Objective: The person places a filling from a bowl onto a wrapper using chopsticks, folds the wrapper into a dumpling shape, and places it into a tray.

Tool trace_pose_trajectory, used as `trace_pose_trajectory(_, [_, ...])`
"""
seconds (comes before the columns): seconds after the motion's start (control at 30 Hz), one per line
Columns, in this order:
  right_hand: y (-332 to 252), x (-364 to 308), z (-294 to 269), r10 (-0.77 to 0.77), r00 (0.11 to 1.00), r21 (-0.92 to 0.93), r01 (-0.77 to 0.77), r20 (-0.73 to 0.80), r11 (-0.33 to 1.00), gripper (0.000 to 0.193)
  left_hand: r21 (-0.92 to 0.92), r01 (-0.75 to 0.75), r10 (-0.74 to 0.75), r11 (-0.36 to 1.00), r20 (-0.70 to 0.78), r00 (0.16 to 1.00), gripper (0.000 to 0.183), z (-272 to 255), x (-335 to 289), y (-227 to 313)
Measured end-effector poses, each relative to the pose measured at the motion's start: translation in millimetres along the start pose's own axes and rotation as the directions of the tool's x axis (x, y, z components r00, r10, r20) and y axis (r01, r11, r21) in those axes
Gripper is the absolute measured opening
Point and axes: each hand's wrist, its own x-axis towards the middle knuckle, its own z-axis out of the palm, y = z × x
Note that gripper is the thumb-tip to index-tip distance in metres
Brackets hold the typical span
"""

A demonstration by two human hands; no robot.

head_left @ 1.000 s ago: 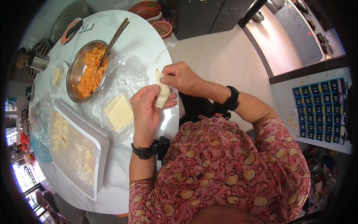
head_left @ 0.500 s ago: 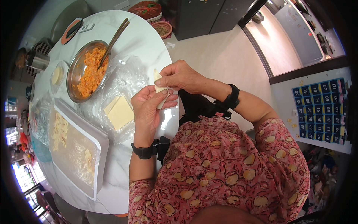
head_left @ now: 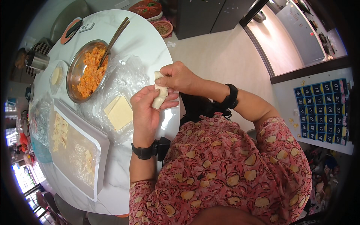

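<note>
A pale folded dumpling (head_left: 159, 94) rests in my left hand (head_left: 144, 110), lying across the fingers over the table's edge. My right hand (head_left: 179, 77) pinches the dumpling's upper end between thumb and fingers. Left of the hands a stack of square yellow wrappers (head_left: 119, 112) lies on crinkled clear plastic (head_left: 123, 78). A steel bowl (head_left: 77, 65) of orange filling stands farther left, with brown chopsticks (head_left: 114, 37) leaning in it. Both wrists wear black bands.
A white tray (head_left: 98, 165) lined with plastic holds several finished dumplings at the near left of the round white marble table (head_left: 146, 41). A small dish (head_left: 56, 75), a metal cup (head_left: 36, 62) and patterned bowls (head_left: 162, 27) stand around the far rim.
The dumpling has turned more upright in my left hand, and my right hand's pinch has shifted to its top end. Both hands stay above the table's edge.
</note>
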Motion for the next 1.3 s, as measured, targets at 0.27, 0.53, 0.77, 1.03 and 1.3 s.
trace_pose_trajectory(0.27, [4.1,6.8,-13.0,0.116,0.986,0.159,-0.134,0.119,0.978,0.019,-0.036,-0.010,0.011,0.999,0.039,0.999,0.037,-4.5,3.1,-0.5])
trace_pose_trajectory(0.53, [5.6,9.1,-6.7,0.012,0.997,0.080,-0.018,0.070,0.997,0.008,-0.027,-0.013,0.014,1.000,0.033,0.999,0.037,-6.7,0.8,0.1])
trace_pose_trajectory(0.77, [-4.5,14.1,-11.0,0.081,0.993,0.179,-0.095,0.084,0.979,0.009,0.077,-0.041,0.044,0.996,-0.032,0.999,0.034,-6.7,-15.9,11.2])
trace_pose_trajectory(1.03, [-10.0,14.4,13.6,-0.054,0.978,0.074,0.040,0.203,0.996,0.008,0.118,-0.102,0.117,0.988,-0.126,0.985,0.029,-1.1,-35.3,16.3])
trace_pose_trajectory(1.3, [-33.1,11.6,40.9,0.032,0.931,0.008,-0.037,0.364,0.999,0.018,0.154,-0.136,0.167,0.979,-0.214,0.962,0.024,-9.5,-71.2,31.6])
